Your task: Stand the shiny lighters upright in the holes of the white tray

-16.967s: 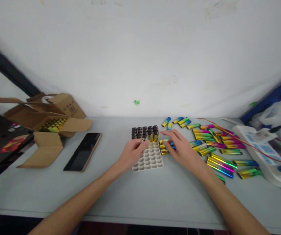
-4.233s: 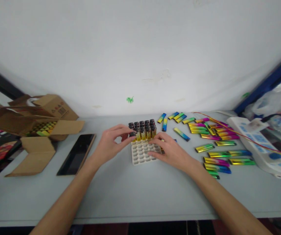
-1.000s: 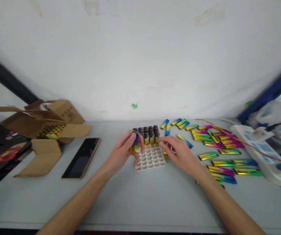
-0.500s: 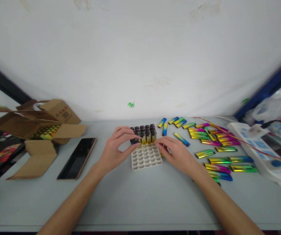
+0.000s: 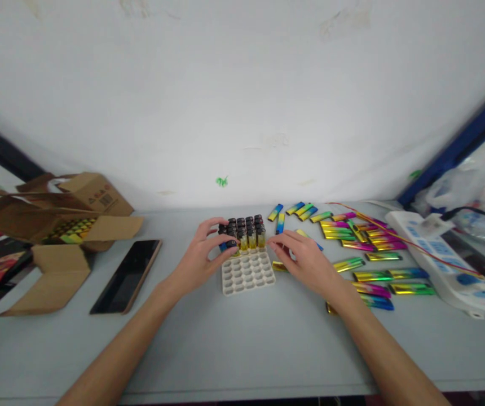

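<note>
A white tray (image 5: 248, 274) with rows of small wells lies in the middle of the table. Lighters with black tops (image 5: 242, 225) stand upright in its back rows; the front ones show clear yellowish bodies. At the tray's left side, my left hand (image 5: 198, 254) pinches a lighter (image 5: 229, 245) with a blue and yellow metallic casing between thumb and fingers. My right hand (image 5: 304, 256) is just off the tray's right edge, thumb and fingertips drawn together; whatever they may hold is hidden. Beneath it, a gold metallic casing (image 5: 279, 266) lies partly covered.
Many shiny coloured casings (image 5: 371, 276) are scattered to the right, beside a white power strip (image 5: 445, 262) with a red-yellow wire. On the left lie a phone (image 5: 126, 276) and an open cardboard box (image 5: 43, 282) holding similar coloured pieces. A white wall rises behind.
My right hand has drawn back slightly from the front lighters, opening a small gap. My left hand keeps its grip on the casing-covered lighter at the tray. The camera view has shifted slightly.
</note>
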`<state>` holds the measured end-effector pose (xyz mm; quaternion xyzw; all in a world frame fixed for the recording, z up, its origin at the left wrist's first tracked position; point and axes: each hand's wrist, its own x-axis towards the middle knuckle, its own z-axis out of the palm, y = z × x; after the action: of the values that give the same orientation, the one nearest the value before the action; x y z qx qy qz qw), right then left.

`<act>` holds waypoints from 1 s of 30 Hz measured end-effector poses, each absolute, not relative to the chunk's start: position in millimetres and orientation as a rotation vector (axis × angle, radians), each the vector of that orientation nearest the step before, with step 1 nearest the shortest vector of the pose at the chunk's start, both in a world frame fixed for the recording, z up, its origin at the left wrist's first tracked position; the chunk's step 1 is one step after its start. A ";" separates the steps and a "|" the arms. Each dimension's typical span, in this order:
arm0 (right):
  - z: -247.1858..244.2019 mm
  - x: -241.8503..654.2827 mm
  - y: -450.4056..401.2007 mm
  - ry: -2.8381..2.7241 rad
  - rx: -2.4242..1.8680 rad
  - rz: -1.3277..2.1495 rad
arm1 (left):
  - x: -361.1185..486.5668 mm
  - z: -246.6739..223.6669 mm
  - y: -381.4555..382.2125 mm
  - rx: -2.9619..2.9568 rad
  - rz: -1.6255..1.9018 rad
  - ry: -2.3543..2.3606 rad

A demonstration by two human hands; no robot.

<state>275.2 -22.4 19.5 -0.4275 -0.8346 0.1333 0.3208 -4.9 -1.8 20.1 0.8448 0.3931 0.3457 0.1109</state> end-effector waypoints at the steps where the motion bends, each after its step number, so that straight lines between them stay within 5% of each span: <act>1: 19.9 278.0 -20.8 -2.167 -1.144 0.354 | -4.8 17.9 -1.1 2.503 1.033 1.156; 19: 11.2 339.1 -15.2 -2.370 -1.331 0.786 | 12.8 35.4 -32.8 2.375 1.605 1.062; 30: 35.2 317.8 -20.2 -2.024 -1.172 0.934 | 43.3 30.9 -57.2 2.104 1.241 1.122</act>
<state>317.8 -20.2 35.2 -0.4430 -0.7649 0.3530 0.3066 43.3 -57.2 30.9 0.7628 0.4067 0.4497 0.2248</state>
